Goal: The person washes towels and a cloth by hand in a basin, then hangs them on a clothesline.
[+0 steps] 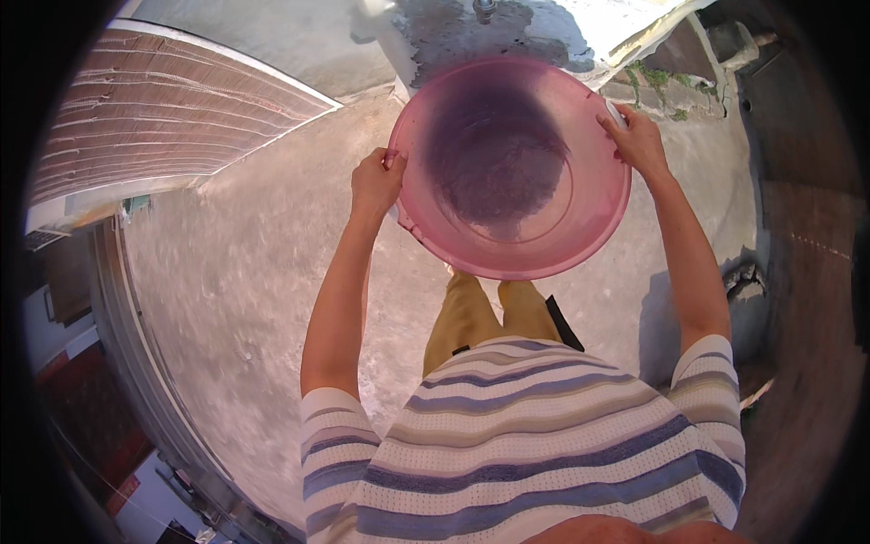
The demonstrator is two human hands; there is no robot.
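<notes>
A large round pink plastic basin (591, 204) is held out in front of my body, its hollow side facing me. My left hand (378, 178) grips its left rim, thumb on the inner side. On the right rim, my right hand (635, 139) has hold near a pale handle piece (616, 115). A dark shadow covers much of the basin's inside, and the bottom looks wet or shiny. No separate object can be made out in it.
Just beyond the basin stands a pale concrete ledge (469, 34) with a dark wet patch and a metal fitting (484, 9). A ribbed brown panel with white edging (183, 102) rises at the upper left. Concrete ground (251, 285) lies below. Weeds (656, 78) grow along broken masonry at the upper right.
</notes>
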